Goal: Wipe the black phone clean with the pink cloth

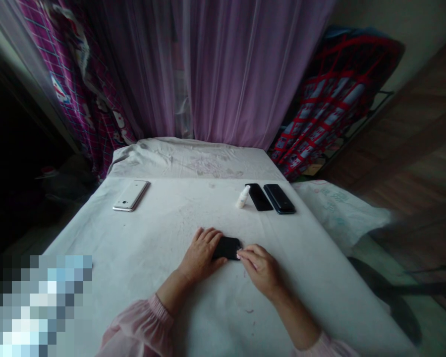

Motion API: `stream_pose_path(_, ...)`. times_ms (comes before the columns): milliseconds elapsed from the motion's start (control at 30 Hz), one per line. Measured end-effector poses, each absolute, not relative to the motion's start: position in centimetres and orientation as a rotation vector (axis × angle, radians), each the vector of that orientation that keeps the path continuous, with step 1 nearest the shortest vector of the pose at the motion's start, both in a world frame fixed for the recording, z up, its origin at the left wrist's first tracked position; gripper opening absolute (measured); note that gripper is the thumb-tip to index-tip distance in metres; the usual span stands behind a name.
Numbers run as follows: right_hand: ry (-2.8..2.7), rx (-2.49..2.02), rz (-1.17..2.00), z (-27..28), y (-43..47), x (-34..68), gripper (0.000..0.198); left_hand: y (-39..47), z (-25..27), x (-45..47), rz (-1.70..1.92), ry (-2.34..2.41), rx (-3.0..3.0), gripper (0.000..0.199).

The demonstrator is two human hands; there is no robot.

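A black phone (227,247) lies on the white-covered table in front of me. My left hand (204,253) is closed around its left end, fingers over the far edge and thumb along the near edge. At the phone's right end, my right hand (259,265) pinches a small whitish wad (239,253), perhaps tissue or cotton, against the corner. The wad is mostly hidden by the fingertips. Beyond the right hand stands a small white spray bottle (242,197), touched by neither hand.
Beside the bottle lie a flat black panel (260,197) and a dark phone (279,199). A white phone (132,196) rests at the far left of the table (163,218). Purple curtains (230,74) hang behind. A whitish plastic sack (342,210) is beyond the right edge.
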State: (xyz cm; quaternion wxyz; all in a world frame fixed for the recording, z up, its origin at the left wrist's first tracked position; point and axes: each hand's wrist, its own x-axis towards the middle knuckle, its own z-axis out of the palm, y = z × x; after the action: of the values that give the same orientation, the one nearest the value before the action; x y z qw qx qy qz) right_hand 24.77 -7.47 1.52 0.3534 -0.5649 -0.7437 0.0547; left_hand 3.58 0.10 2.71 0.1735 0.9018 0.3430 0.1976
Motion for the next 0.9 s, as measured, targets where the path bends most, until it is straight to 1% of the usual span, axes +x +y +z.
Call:
stream_pose_path(300,-1.847,-1.614,0.055,2.0,-3.8,24.1,0.023,0.2,2.2,3.5,0.591,0.956,2.550,0.060)
stream_pose_path(633,-1.879,-1.598,0.121,2.2,-8.3,23.7,0.023,0.1,2.8,3.6,0.568,0.987,2.530,0.059)
stream_pose_path(900,-1.816,-1.748,0.032,2.4,-4.0,23.4,0.023,0.2,2.6,3.5,0.555,0.989,2.548,0.061)
